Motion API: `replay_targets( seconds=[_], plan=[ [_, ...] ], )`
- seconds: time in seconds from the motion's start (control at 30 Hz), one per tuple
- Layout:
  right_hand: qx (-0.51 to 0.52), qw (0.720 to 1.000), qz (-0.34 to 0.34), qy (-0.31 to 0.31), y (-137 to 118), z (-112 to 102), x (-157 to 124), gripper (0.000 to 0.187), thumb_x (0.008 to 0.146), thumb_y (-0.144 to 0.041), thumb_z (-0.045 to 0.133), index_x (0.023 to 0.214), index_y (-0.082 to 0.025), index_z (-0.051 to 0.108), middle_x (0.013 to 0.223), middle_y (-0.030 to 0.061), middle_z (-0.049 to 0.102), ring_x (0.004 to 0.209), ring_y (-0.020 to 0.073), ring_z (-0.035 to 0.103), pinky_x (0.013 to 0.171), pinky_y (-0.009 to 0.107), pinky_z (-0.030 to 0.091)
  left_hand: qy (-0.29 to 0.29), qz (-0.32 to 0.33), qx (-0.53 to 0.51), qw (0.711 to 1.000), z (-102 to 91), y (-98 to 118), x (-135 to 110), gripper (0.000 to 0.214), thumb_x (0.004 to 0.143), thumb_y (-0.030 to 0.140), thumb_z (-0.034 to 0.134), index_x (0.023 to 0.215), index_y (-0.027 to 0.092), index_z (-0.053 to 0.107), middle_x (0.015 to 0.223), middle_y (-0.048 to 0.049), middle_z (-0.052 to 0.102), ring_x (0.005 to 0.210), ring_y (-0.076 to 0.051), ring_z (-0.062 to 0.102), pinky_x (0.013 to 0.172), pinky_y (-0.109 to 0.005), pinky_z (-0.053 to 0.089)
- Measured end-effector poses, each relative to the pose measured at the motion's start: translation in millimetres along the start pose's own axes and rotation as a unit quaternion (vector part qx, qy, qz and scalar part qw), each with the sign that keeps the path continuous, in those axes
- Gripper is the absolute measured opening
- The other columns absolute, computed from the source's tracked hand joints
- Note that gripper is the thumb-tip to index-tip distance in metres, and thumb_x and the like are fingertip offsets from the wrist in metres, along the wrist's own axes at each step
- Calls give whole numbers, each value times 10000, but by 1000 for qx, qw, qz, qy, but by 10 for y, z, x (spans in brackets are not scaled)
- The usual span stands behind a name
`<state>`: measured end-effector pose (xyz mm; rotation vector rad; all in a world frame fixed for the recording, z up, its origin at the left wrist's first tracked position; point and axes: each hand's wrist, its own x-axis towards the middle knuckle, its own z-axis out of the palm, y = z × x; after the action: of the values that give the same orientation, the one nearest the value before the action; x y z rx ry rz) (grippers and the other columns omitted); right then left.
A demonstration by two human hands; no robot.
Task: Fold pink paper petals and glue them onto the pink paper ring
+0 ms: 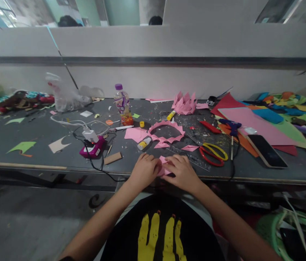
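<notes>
Both hands hold a small folded piece of pink paper (164, 167) at the table's front edge. My left hand (145, 168) grips its left side, fingers curled. My right hand (182, 170) pinches it from the right, partly covering it. Just beyond lie a zigzag-edged pink paper ring (180, 135), a pink paper diamond (190, 148) and a small glue bottle (144, 143) with a yellow label. Scissors (215, 154) with red and yellow handles rest right of my right hand, and a clear ruler (196, 161) lies partly under them.
A pointed pink paper crown (184, 104) and a purple-capped bottle (123, 106) stand farther back. To the right are a glue gun (230, 127), a phone (267, 151) and coloured paper sheets (247, 121). A purple power strip (92, 148) with cables and a cardboard strip (112, 158) lie left.
</notes>
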<state>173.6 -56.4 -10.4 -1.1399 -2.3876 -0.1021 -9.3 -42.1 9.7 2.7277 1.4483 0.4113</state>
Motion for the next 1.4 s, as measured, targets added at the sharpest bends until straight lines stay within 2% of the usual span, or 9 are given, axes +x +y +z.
replay_targets(
  seconds=[0.1,0.23,0.43,0.53,0.63,0.77,0.93,1.2,1.4],
  plan=[
    [9,999,-35,-10,-46,45,-59,274,790,-385,651,993,-202,672,1043,89,662,955,230,539,796,362,375,-14,33,-15,999,41,-114,72,177,858,146,484,886,147,658,878,-83,648,887,-221,586,835,-372,465],
    [40,997,-65,-11,-70,120,-86,162,854,-255,581,980,-198,666,960,55,684,890,177,574,767,318,381,5,99,-75,992,107,-231,120,205,861,118,490,985,153,650,1045,-66,670,1011,-184,583,909,-320,452],
    [16,997,-71,2,-104,106,-83,155,889,-210,512,866,-195,665,866,49,688,832,171,582,743,316,371,15,113,-63,991,79,-252,88,148,843,157,538,881,171,680,1031,-56,684,976,-193,598,887,-340,466],
    [18,996,-80,-24,13,28,-60,152,878,-145,507,848,-189,649,865,41,692,824,166,586,726,302,376,22,126,-76,989,83,-293,102,112,830,183,573,830,172,684,1053,-55,683,1027,-203,591,909,-339,458],
    [18,995,-87,-52,214,-51,4,172,852,-80,510,889,-181,644,883,40,698,837,168,591,728,295,385,18,148,-102,983,120,-344,132,147,858,197,547,911,186,683,1052,-43,691,1058,-185,591,928,-327,451],
    [3,994,-86,-61,388,-70,104,189,842,-75,515,905,-189,651,898,51,701,847,177,598,738,307,399,19,126,-117,985,180,-338,152,172,863,192,547,959,203,688,1056,-41,690,995,-165,620,897,-306,475],
    [40,993,-99,-58,333,17,135,145,868,-147,526,884,-190,664,913,57,705,869,174,613,758,310,432,45,64,-127,989,230,-273,134,156,853,190,567,926,189,705,1026,-53,699,977,-177,619,889,-324,490],
    [199,976,-11,-91,349,3,244,177,888,-179,503,830,-186,670,884,40,702,866,155,613,828,305,456,58,35,-206,976,252,-312,127,118,804,194,639,884,204,726,994,-49,705,955,-169,628,878,-309,496],
    [243,962,84,-88,382,93,365,121,801,-183,608,689,-171,653,762,19,641,733,135,589,700,262,452,54,24,-228,972,256,-317,139,93,788,197,659,835,215,737,982,-39,710,941,-174,632,865,-315,499]
  ],
)
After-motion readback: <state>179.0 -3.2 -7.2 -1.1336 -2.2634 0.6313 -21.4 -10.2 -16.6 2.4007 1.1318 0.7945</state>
